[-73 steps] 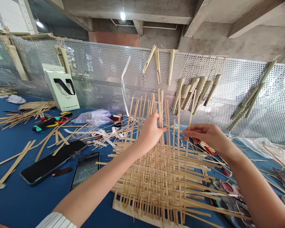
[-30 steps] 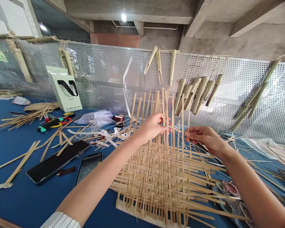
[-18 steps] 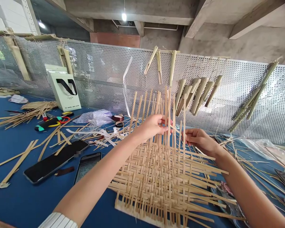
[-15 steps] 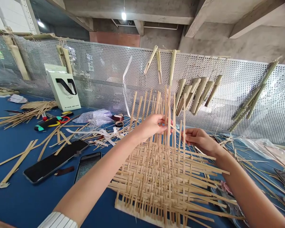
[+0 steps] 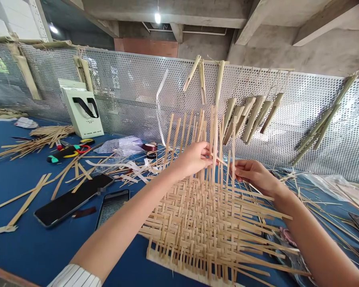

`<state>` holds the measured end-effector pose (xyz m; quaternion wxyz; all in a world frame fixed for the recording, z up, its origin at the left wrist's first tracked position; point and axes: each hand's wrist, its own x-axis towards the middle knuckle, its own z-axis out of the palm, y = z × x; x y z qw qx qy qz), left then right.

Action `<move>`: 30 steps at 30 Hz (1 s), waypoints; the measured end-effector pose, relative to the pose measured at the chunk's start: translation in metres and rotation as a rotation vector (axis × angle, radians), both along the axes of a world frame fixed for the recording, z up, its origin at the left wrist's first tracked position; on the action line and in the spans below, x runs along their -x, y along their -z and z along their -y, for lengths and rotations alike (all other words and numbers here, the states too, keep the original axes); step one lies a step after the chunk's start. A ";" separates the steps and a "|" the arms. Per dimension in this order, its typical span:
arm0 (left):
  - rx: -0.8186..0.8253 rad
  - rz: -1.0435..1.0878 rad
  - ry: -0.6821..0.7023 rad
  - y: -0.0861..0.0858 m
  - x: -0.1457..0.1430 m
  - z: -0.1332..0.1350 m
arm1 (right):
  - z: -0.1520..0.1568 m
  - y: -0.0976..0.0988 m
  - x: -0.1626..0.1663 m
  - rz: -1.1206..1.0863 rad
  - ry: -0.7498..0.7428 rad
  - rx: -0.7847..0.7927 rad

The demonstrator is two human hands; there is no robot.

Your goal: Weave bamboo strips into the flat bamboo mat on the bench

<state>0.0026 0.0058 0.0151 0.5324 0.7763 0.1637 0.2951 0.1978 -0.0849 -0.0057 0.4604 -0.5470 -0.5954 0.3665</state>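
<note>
A woven mat of bamboo strips (image 5: 197, 219) lies before me, loose strip ends sticking out at its right side and standing up at its far edge. At that far edge my left hand (image 5: 197, 156) is closed among the upright strips, thumb and fingers pinching a bamboo strip. A thin bamboo strip (image 5: 219, 159) runs crosswise between the uprights from the left fingers toward the right hand. My right hand (image 5: 251, 172) is closed around the strip's right end, beside the rightmost tall upright. The fingertips of both hands are partly hidden by strips.
Left of the mat lie a black phone (image 5: 74, 201) and a phone case (image 5: 112, 205). Pliers (image 5: 64, 154), a plastic bag (image 5: 119, 145) and loose strips are behind them. A paper bag (image 5: 80, 111) stands by the perforated metal panel (image 5: 131, 99). Cut bamboo pieces (image 5: 253, 119) hang there.
The view has shifted slightly. Both hands stay at the far edge with the crosswise strip between them; the upright strips by my left fingers have moved a little.
</note>
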 end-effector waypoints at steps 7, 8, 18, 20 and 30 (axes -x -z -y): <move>0.063 -0.003 -0.030 -0.002 0.002 0.000 | 0.001 -0.001 0.000 0.018 0.044 -0.011; 0.081 0.004 -0.027 -0.003 0.003 0.001 | 0.001 -0.001 0.000 0.019 0.053 -0.018; 0.059 0.006 -0.031 -0.001 0.001 0.001 | 0.007 -0.004 -0.008 0.079 -0.027 -0.048; -0.002 -0.011 -0.055 0.001 0.000 -0.001 | 0.006 -0.004 -0.008 0.058 -0.003 -0.048; -0.179 -0.033 -0.119 0.003 0.002 -0.001 | 0.011 -0.014 -0.007 0.122 0.016 -0.011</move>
